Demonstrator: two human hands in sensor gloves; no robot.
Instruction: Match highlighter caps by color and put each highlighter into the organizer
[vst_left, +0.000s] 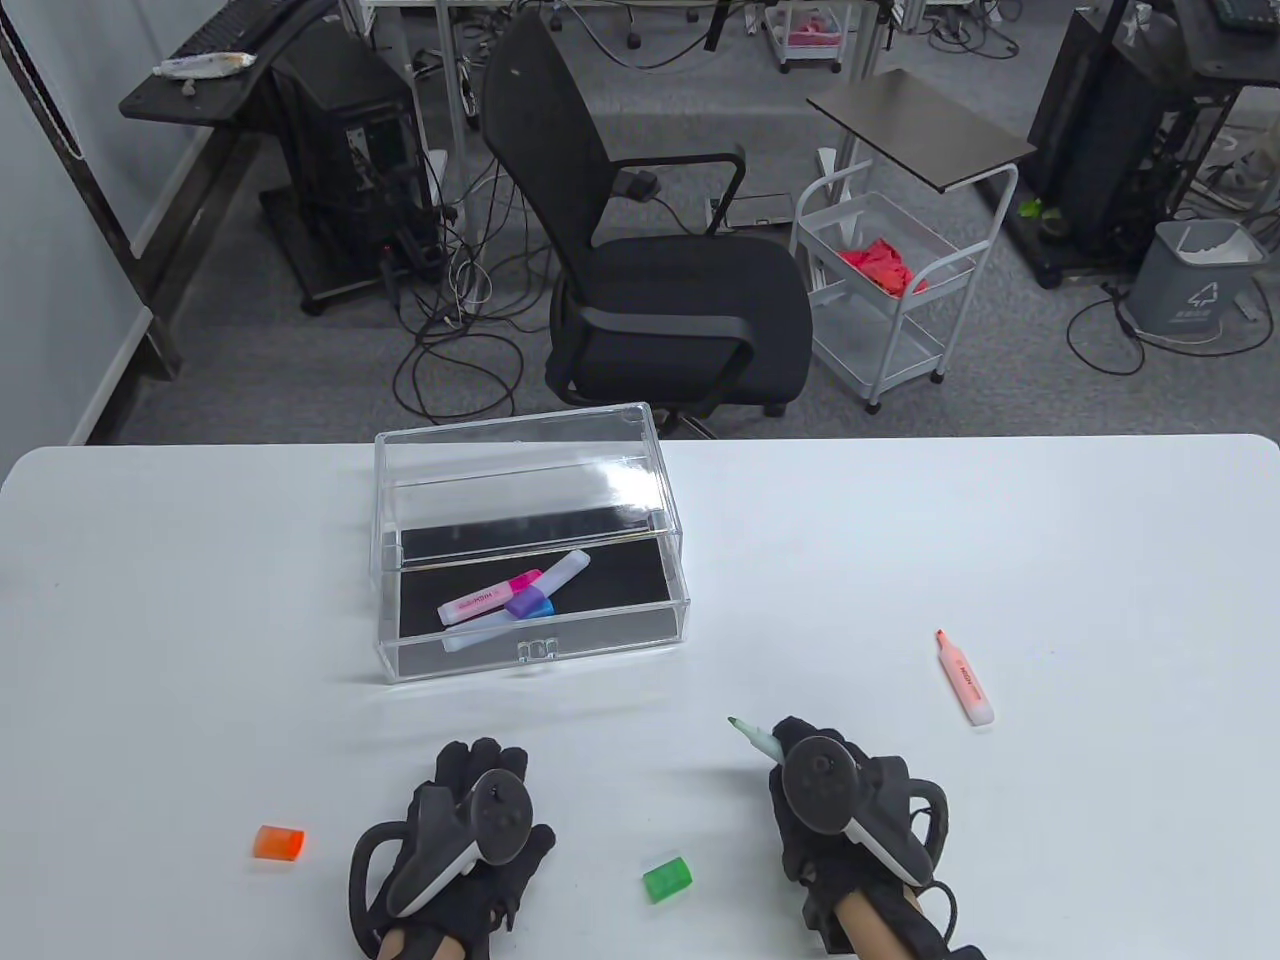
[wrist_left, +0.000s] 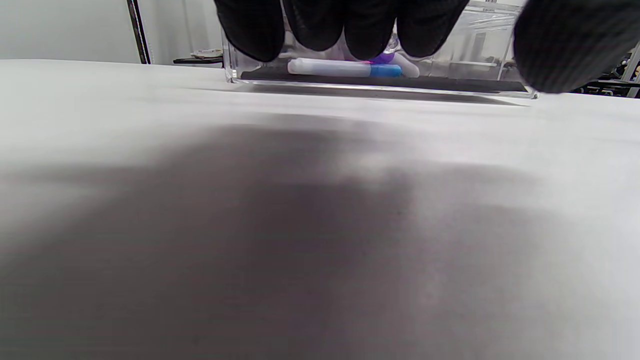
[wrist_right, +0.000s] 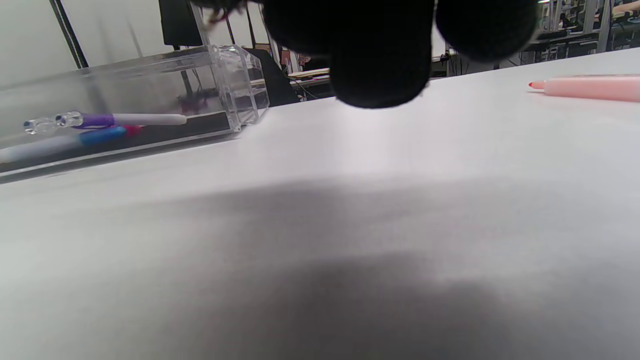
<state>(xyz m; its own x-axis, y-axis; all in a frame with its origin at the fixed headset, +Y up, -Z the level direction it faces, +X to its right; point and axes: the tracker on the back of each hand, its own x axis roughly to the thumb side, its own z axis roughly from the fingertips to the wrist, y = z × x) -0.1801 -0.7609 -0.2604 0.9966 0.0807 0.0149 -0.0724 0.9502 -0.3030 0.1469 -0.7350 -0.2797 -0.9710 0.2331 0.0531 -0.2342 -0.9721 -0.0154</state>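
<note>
Organizer (vst_left: 530, 650) — clear hard plastic box, rectangular, dark floor lining, lid raised; stands on the matte white surface (vst_left: 1050, 560). Inside lie three capped highlighters, crossed: pink-capped (vst_left: 490, 597), purple-capped (vst_left: 545, 590), blue-capped (wrist_left: 345, 68). Green highlighter (vst_left: 752, 737) — uncapped, pale barrel, dark tip aimed up and left toward the organizer; right hand (vst_left: 835, 810) curled round its barrel. Green cap (vst_left: 667, 879) — translucent, squarish, between the hands. Orange highlighter (vst_left: 964, 677) — uncapped, pale salmon barrel, long axis running near to far, tip at the far end; well right of the organizer. Orange cap (vst_left: 279, 842) — translucent, left of the left hand (vst_left: 455, 850), which rests on the surface, fingers relaxed, holding nothing.
</note>
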